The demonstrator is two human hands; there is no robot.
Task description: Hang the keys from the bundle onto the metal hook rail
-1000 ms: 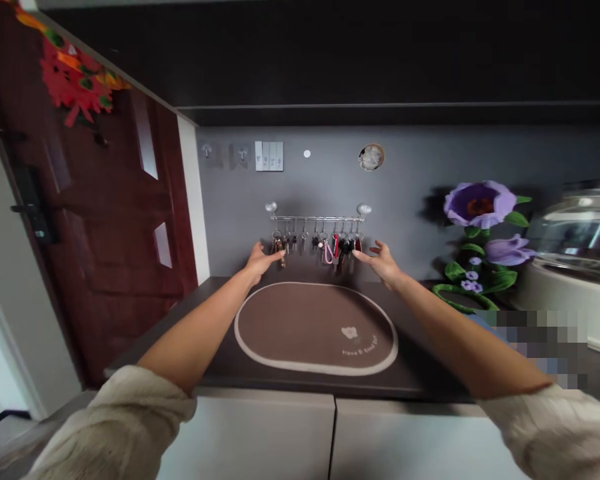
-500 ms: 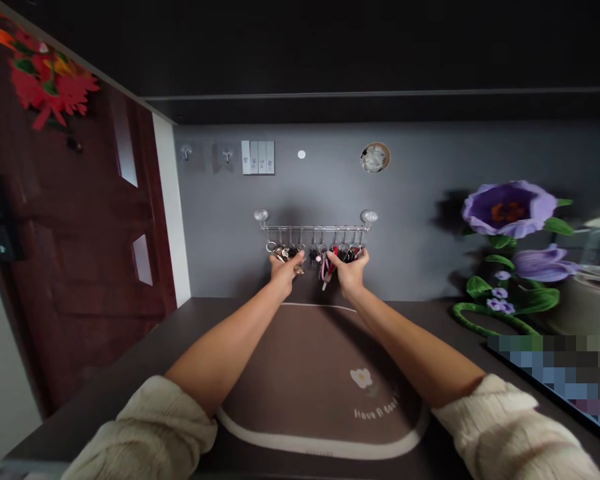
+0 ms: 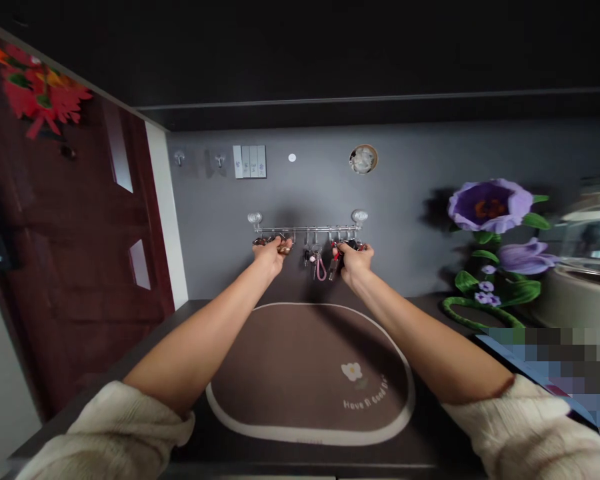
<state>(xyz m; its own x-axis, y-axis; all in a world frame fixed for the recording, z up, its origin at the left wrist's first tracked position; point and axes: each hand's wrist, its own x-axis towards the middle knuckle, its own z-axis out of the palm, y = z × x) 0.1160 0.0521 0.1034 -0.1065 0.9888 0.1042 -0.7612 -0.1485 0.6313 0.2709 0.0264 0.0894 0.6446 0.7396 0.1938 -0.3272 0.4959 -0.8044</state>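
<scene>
A clear rail (image 3: pixel 307 229) with hooks is fixed to the grey wall by two round mounts. My left hand (image 3: pixel 271 257) is closed around a bunch of keys (image 3: pixel 284 249) just under the rail's left end. Under its right end, my right hand (image 3: pixel 356 260) grips more keys (image 3: pixel 334 265), some with red and black parts; its fingers partly cover them. Between the hands, a pink key strap (image 3: pixel 321 268) and small dark keys hang free from the middle hooks. Whether the held keys are still on their hooks I cannot tell.
Below lies a brown mat (image 3: pixel 300 360) with a pale border on the dark shelf. A purple fabric flower (image 3: pixel 490 207) and a glass-topped container (image 3: pixel 580 287) stand right. Overhead is a black panel (image 3: pixel 300 53); a dark red door (image 3: pixel 95 267) is left.
My left hand has risen towards the rail, lifting the keys it holds. My right hand has shifted right along the hanging keys, leaving the pink strap uncovered. The whole view has shifted slightly.
</scene>
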